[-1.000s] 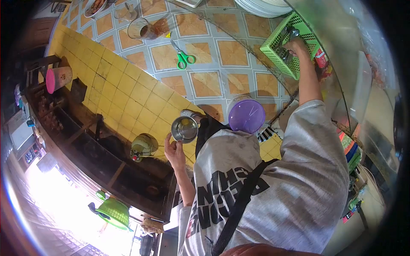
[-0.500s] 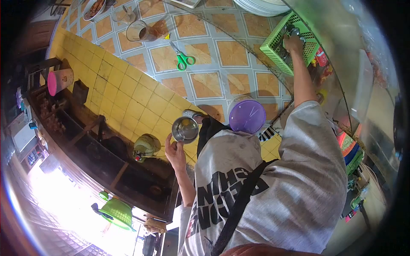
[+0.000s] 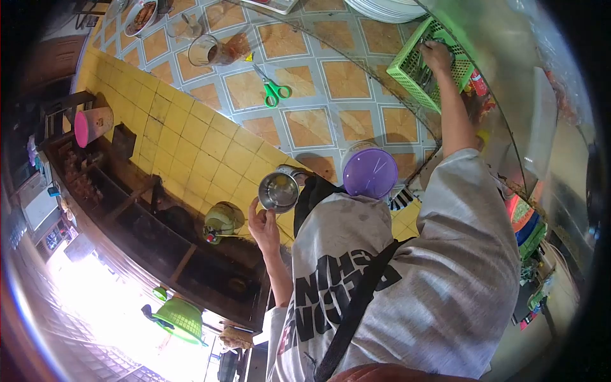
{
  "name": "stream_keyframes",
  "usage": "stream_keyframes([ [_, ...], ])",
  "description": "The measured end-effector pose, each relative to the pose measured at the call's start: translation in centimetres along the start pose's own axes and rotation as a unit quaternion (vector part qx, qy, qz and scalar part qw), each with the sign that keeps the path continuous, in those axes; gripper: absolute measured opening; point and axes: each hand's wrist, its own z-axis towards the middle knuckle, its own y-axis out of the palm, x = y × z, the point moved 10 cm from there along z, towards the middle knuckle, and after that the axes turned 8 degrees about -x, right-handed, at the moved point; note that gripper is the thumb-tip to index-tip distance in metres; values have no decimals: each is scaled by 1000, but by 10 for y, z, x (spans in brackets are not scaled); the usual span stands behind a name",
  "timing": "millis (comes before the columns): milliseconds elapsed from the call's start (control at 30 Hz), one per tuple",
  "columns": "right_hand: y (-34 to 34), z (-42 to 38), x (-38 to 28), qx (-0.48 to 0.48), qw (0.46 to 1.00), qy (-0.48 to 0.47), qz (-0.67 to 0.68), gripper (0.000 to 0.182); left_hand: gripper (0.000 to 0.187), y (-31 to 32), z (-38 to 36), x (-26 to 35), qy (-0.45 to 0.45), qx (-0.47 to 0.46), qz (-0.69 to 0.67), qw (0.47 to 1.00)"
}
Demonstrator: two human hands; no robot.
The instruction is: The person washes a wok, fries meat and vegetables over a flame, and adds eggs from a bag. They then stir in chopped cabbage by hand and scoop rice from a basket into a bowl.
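Observation:
My left hand (image 3: 265, 230) grips a shiny metal cup (image 3: 279, 192) by its side, its open mouth facing up toward me. At the upper right, my right hand (image 3: 436, 56) is inside a light green plastic basket (image 3: 407, 65). Its fingers are closed around metal cutlery, mostly hidden by the hand. More dark and shiny metal pieces lie in the basket beneath it. In front of my body stands a container with a purple lid (image 3: 370, 173).
On the tiled-pattern tabletop lie green-handled scissors (image 3: 275, 93) and a glass pitcher (image 3: 205, 50) with brown residue. White plates (image 3: 385, 9) are stacked beside the basket. A bowl of food (image 3: 140, 17) is at the far left. A pink-topped bucket (image 3: 92, 126) stands beyond the yellow floor.
My right hand has shifted slightly up and left within the basket, and the shiny spoons at its fingers show less. The metal cup has barely moved.

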Motion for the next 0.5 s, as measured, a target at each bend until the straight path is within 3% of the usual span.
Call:
stream_keyframes([
  [67,-20,-14,0,25,991,-15,127,33,35,-1,0,3,-1,2,7,1000],
  [100,-29,-24,0,27,991,-12,127,33,35,0,1,4,-2,2,14,1000],
  [167,-83,-65,-28,167,972,-89,140,25,35,3,2,8,10,-7,18,1000],
  [200,-100,-83,-40,172,971,-85,140,25,34,3,3,12,21,-11,22,999],
  [267,-141,-137,-98,221,942,-244,69,17,35,4,7,13,25,-21,23,999],
  [300,-155,-156,-111,226,942,-240,67,17,35,6,9,12,24,-26,21,999],
  [367,-167,-201,-162,222,905,-361,-28,16,34,10,14,14,39,-39,27,998],
  [500,-175,-254,-202,227,878,-422,-11,19,33,24,16,46,51,-53,69,995],
])
